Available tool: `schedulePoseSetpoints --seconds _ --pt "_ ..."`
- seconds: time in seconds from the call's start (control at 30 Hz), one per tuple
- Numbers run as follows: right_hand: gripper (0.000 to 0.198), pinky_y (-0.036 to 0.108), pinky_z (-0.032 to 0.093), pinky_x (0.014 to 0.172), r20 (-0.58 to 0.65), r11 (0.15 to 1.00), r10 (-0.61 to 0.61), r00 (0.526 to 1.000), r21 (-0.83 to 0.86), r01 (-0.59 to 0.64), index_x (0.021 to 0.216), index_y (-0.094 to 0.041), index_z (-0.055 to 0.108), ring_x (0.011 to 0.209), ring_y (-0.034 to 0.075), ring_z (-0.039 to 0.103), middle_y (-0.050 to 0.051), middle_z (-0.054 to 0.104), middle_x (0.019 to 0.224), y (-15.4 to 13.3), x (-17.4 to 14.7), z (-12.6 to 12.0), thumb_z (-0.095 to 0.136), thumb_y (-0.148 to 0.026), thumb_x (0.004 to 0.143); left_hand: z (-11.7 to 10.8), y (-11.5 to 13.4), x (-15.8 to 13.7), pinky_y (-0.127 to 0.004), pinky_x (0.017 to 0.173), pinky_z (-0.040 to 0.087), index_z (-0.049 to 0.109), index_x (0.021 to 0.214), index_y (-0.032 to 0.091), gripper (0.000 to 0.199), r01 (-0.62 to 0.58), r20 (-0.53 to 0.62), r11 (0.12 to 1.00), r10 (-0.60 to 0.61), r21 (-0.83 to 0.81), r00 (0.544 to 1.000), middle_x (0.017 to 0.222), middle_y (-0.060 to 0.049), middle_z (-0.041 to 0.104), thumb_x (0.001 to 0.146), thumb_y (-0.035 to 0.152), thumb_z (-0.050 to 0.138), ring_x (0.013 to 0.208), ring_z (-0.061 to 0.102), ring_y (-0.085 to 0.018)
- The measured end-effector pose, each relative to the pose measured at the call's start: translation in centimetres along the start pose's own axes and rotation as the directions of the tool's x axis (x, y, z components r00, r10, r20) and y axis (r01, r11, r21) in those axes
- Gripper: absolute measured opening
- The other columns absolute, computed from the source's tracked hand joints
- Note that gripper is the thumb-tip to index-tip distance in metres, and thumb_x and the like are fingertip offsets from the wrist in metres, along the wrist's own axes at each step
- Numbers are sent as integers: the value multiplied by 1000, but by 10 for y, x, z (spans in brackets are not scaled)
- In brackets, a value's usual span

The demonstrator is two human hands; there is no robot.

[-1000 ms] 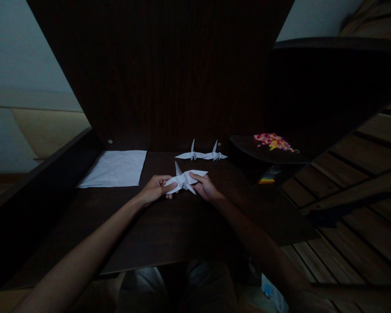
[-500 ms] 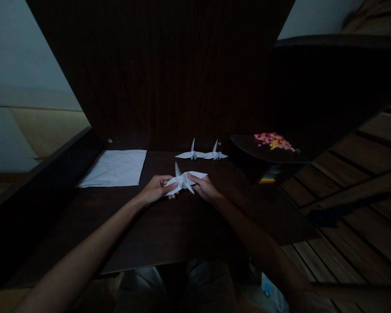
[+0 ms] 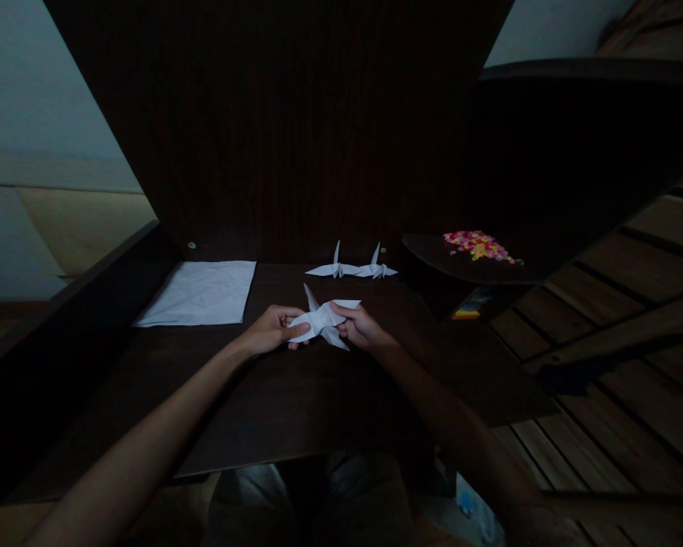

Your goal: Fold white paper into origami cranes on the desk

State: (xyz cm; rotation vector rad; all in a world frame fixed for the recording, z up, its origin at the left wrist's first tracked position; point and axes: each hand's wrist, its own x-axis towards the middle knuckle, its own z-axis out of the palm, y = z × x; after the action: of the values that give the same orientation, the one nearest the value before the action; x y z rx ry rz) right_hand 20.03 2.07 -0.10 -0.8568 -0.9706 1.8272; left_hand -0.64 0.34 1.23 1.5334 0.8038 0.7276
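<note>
A white origami crane (image 3: 321, 319) is held just above the dark desk, its wings spread to either side. My left hand (image 3: 276, 329) pinches the left wing, thumb on top and fingers underneath. On the opposite wing, my right hand (image 3: 361, 327) has a similar pinch, with its thumb lying over the paper. One pointed end of the crane rises away from me; the other slants down toward the right. Behind it, two finished-looking white paper cranes (image 3: 351, 270) stand side by side near the back panel.
White paper sheets (image 3: 201, 292) lie at the left of the desk (image 3: 273, 410). Small pink, red and yellow pieces (image 3: 481, 246) are heaped on a rounded shelf (image 3: 432, 257) at the right. A raised side board (image 3: 73, 296) borders the left, and a dark panel stands behind.
The crane's middle has been pulled flatter and wider between my hands. Its near point now spreads broader and lower toward the right. Both hands keep their hold.
</note>
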Motion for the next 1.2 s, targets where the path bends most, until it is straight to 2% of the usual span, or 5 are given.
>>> schedulePoseSetpoints --seconds 0.47,0.67,1.0,1.1,1.2 --pt "18 17 37 40 26 984 148 989 101 -150 81 -13 61 44 6 48 -2 60 61 9 6 -2 71 -27 74 6 -8 2 -20 47 38 65 81 11 37 -4 -92 997 -2 -72 996 65 -4 64 72 47 71 50 51 -9" --pt "17 16 30 36 58 982 156 986 95 -161 77 -15 59 39 5 41 -4 53 52 7 4 -2 67 -29 79 9 -10 2 -20 45 36 66 81 12 35 -5 -89 995 -5 -103 996 64 -3 64 72 45 71 48 50 -8" --pt "39 19 29 33 -88 994 -103 991 9 105 79 -18 54 42 8 43 -2 54 61 8 9 -3 60 -57 76 7 -5 4 -21 47 43 66 82 12 33 10 -244 975 -65 -221 968 67 -3 67 70 42 75 46 54 -9" --pt "39 19 27 33 -158 957 -286 945 -99 273 80 -20 50 42 7 43 -3 53 66 8 7 -4 53 -59 78 7 -7 7 -22 48 47 65 83 13 33 4 -319 960 -97 -279 943 76 -7 70 69 40 75 51 60 -12" --pt "34 18 28 36 -88 843 -489 868 -301 445 88 -21 50 47 7 47 -2 53 75 9 2 -5 60 -51 75 6 -9 9 -23 48 50 64 86 13 33 -9 -361 957 -101 -289 927 84 -9 72 68 38 76 56 65 -15"
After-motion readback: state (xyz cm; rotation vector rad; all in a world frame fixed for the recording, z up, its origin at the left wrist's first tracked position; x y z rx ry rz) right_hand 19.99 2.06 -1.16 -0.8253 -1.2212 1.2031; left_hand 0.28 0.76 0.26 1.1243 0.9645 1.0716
